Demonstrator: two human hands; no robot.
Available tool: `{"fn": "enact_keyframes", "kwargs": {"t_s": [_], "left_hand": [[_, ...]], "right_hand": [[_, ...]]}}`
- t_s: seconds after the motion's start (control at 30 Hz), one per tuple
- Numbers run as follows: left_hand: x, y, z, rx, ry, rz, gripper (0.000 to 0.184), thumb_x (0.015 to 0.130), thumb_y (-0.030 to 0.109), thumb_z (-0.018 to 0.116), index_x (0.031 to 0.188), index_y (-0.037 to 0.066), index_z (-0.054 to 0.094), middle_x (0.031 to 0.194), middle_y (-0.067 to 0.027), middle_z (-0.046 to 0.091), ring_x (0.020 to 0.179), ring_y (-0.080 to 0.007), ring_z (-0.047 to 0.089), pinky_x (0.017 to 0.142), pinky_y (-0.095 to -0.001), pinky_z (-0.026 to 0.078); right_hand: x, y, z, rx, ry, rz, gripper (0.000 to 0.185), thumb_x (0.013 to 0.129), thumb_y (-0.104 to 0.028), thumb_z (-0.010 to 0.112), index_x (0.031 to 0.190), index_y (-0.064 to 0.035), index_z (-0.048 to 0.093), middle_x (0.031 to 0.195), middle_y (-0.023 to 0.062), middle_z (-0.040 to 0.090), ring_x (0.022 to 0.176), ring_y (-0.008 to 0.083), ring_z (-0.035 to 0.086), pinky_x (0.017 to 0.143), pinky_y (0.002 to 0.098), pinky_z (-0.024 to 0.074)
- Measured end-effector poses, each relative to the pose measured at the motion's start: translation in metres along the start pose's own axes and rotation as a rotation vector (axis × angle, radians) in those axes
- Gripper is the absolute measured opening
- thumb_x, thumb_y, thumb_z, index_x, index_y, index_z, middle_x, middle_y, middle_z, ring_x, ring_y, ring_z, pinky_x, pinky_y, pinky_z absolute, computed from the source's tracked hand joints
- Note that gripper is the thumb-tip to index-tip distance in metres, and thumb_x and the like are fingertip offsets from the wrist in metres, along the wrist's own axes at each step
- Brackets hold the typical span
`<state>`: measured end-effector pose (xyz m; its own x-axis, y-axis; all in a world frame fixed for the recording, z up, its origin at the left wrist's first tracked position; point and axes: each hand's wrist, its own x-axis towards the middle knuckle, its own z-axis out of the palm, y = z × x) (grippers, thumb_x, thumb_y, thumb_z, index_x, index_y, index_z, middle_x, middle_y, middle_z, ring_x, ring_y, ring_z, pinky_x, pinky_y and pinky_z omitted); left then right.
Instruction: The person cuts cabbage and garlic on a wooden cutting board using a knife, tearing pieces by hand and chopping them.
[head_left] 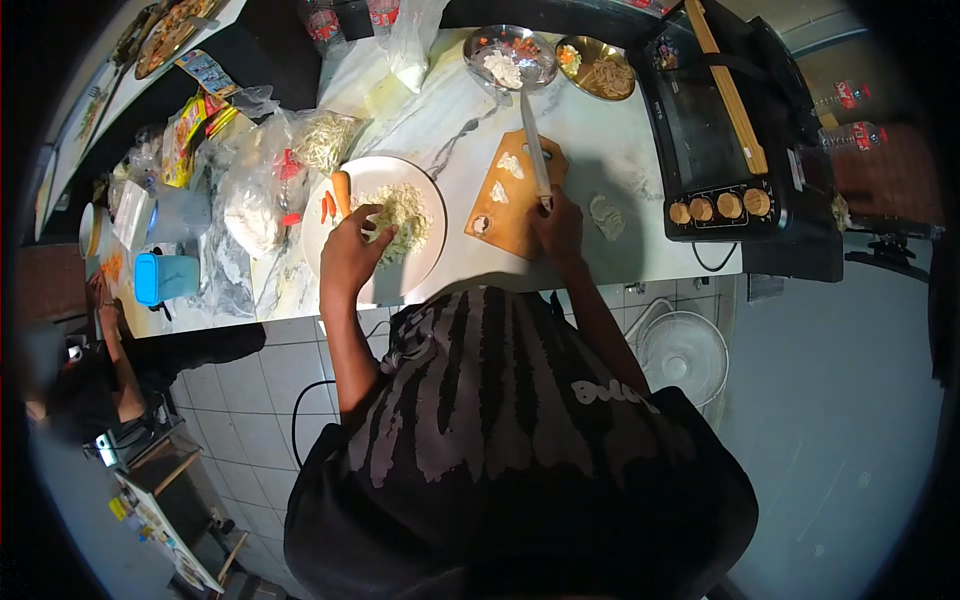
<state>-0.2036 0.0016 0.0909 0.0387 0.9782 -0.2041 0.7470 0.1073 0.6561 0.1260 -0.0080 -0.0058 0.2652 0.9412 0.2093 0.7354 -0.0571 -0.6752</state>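
Observation:
My right hand is wrapped round the handle of a kitchen knife. Its blade points away from me over a wooden cutting board, where a few pale scraps lie. My left hand is over the near left part of a large white plate, fingers curved and apart. Beside its fingertips is a heap of finely chopped pale green vegetable, which looks like cabbage. On the same plate are a whole carrot and small orange pieces.
Behind the board stand a metal plate of chopped food and a second bowl. A toaster oven occupies the right. Plastic bags and a blue-lidded container crowd the left, where another person's arm reaches the counter.

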Motion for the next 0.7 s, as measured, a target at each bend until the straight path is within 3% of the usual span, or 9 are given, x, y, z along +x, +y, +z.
{"fn": "enact_keyframes", "kwargs": {"t_s": [0.07,0.17,0.23,0.3,0.43,0.5,0.57,0.63,0.7], "left_hand": [[-0.002,0.000,-0.002,0.019,0.009,0.007,0.044,0.086,0.030,0.076,0.123,0.007,0.066,0.096,-0.0213,0.072,0.085,-0.0294,0.072,0.075,-0.0384,0.054],[-0.004,-0.005,-0.002,-0.068,-0.019,-0.027,0.044,0.086,0.034,0.074,0.122,0.009,0.067,0.098,-0.0190,0.072,0.089,-0.0341,0.071,0.079,-0.0421,0.054],[-0.002,0.013,0.006,-0.072,-0.002,-0.020,0.033,0.089,0.025,0.071,0.117,0.007,0.069,0.097,-0.0180,0.073,0.088,-0.0323,0.071,0.079,-0.0404,0.054],[0.012,0.017,0.033,-0.419,0.113,0.237,0.021,0.090,0.013,0.068,0.108,0.004,0.073,0.096,-0.0161,0.073,0.085,-0.0297,0.071,0.079,-0.0388,0.054],[0.030,0.046,0.087,-0.218,0.034,0.488,0.016,0.086,0.010,0.069,0.099,0.002,0.074,0.096,-0.0126,0.070,0.097,-0.0309,0.065,0.087,-0.0379,0.053],[0.041,0.042,0.125,-0.087,0.100,0.627,0.021,0.087,0.013,0.070,0.104,0.002,0.072,0.105,-0.0130,0.068,0.101,-0.0318,0.062,0.088,-0.0399,0.052],[0.046,0.040,0.145,-0.043,0.101,0.706,0.024,0.087,0.013,0.069,0.108,0.001,0.070,0.111,-0.0126,0.067,0.105,-0.0310,0.061,0.090,-0.0398,0.051],[0.047,0.042,0.155,0.000,0.105,0.779,0.027,0.088,0.013,0.068,0.112,0.001,0.069,0.118,-0.0121,0.065,0.109,-0.0302,0.060,0.093,-0.0396,0.051],[0.045,0.042,0.156,0.085,0.113,0.813,0.030,0.089,0.013,0.067,0.115,-0.001,0.067,0.125,-0.0116,0.063,0.114,-0.0300,0.058,0.098,-0.0383,0.049]], "right_hand": [[-0.004,0.009,-0.023,0.088,-0.078,-0.014,0.022,0.081,-0.016,0.069,0.096,-0.0012,0.063,0.079,0.0223,0.067,0.071,0.0393,0.066,0.065,0.0429,0.0513],[-0.039,0.022,-0.100,0.127,-0.311,0.058,0.029,0.081,-0.020,0.072,0.095,0.0019,0.060,0.069,0.0156,0.057,0.059,0.0228,0.054,0.060,0.0398,0.0462],[-0.066,0.017,-0.158,0.182,-0.607,0.337,0.030,0.081,-0.017,0.077,0.097,0.0007,0.060,0.069,0.0020,0.056,0.061,0.0139,0.053,0.056,0.0342,0.0453],[-0.082,0.018,-0.206,0.169,-0.964,0.594,0.022,0.083,-0.016,0.076,0.098,-0.0045,0.063,0.073,0.0019,0.062,0.058,0.0089,0.058,0.050,0.0262,0.0435],[-0.099,-0.004,-0.230,0.215,-0.895,0.756,0.022,0.086,-0.016,0.073,0.102,-0.0049,0.062,0.082,0.0052,0.070,0.063,0.0122,0.067,0.049,0.0280,0.0460],[-0.097,-0.015,-0.218,0.242,-0.887,0.781,0.027,0.091,-0.014,0.065,0.115,-0.0036,0.059,0.077,0.0035,0.063,0.055,0.0103,0.055,0.050,0.0267,0.0418],[-0.104,-0.016,-0.191,0.119,-0.500,0.253,0.033,0.096,-0.019,0.060,0.124,-0.0018,0.055,0.107,0.0159,0.070,0.095,0.0274,0.071,0.079,0.0367,0.0551],[-0.103,-0.033,-0.157,0.137,-0.444,0.544,0.043,0.100,-0.020,0.052,0.140,-0.0040,0.046,0.122,0.0229,0.064,0.113,0.0381,0.064,0.093,0.0432,0.0509],[-0.105,-0.031,-0.124,0.102,-0.475,0.486,0.051,0.101,-0.018,0.048,0.151,-0.0103,0.036,0.133,0.0256,0.057,0.114,0.0435,0.061,0.095,0.0469,0.0495]]}}
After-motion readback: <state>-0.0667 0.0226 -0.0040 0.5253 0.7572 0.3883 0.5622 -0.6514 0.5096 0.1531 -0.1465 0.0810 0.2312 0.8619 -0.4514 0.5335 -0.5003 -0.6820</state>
